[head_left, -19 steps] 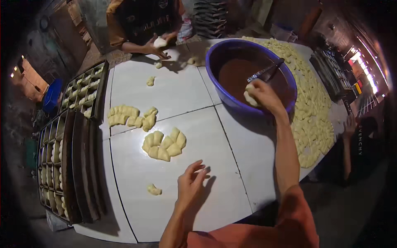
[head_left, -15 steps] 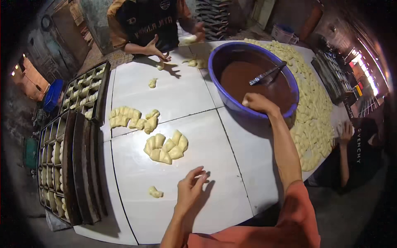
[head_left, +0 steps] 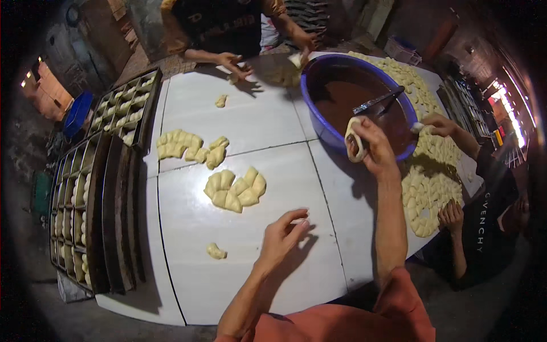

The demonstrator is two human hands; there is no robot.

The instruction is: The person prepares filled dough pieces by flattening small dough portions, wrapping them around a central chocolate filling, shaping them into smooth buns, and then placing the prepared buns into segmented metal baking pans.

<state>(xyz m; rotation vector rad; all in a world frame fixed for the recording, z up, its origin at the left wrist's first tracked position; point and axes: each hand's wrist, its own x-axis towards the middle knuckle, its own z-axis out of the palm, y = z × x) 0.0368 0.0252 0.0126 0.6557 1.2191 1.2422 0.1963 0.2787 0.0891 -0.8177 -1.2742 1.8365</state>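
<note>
My right hand (head_left: 370, 142) grips a piece of pale dough (head_left: 354, 130) with brown filling showing in it, over the near rim of a purple tub (head_left: 322, 122) of brown paste, where a dark-handled tool (head_left: 373, 101) rests. My left hand (head_left: 288, 231) is just over the white tiled table (head_left: 256, 290), fingers curved and apart, holding nothing I can see. Beyond it lie a cluster of cut dough pieces (head_left: 239, 191) and a row of more (head_left: 179, 145); a small lone piece (head_left: 216, 251) lies to its left.
Gridded trays of dough (head_left: 77, 211) line the left side; flattened dough pieces (head_left: 427, 199) cover the right. A co-worker (head_left: 216, 23) across the table handles dough, and another (head_left: 478, 228) at right has hands at the spread pieces. Stacked dark trays (head_left: 453, 102) stand at far right.
My right hand has come up from inside the tub, the dough now showing brown filling. The right-hand co-worker's hands have reached onto the spread dough; the far co-worker's hands have shifted rightward.
</note>
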